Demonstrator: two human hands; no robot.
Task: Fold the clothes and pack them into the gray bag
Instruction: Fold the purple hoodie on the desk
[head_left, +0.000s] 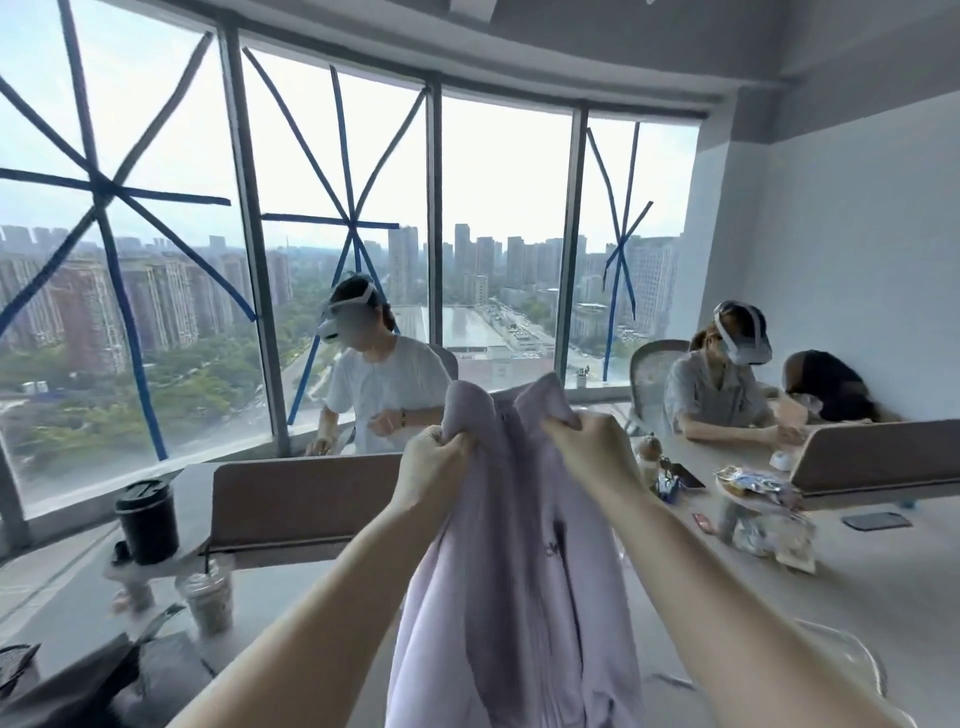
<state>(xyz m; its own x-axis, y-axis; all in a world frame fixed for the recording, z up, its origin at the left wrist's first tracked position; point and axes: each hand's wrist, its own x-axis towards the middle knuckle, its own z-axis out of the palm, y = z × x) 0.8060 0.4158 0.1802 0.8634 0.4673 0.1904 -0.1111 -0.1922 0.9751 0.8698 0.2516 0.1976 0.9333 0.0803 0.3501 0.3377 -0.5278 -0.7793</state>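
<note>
Aloft, a pale lilac zip-front fabric garment (519, 545) hung from both hands over the table, not yet folded.

Each of the hands was closed in a fist on a bunch of cloth near the garment's top edge, the left hand (434, 457) just beside the right hand (587, 441), so the fabric drooped in a narrow, rumpled column down toward the pale grey table (883, 582). Gripped that close together, it would likely have landed creased or twisted instead of flat, spoiling the first fold. Its hanging hem could also have swept sideways into the clear lidded plastic iced drink cup (205, 597) or the tall black lidded coffee cup (147, 519) at the left and tipped them. A dark grey fabric shape (78, 686) at the lower left may have been the bag, but I could not tell.
</note>
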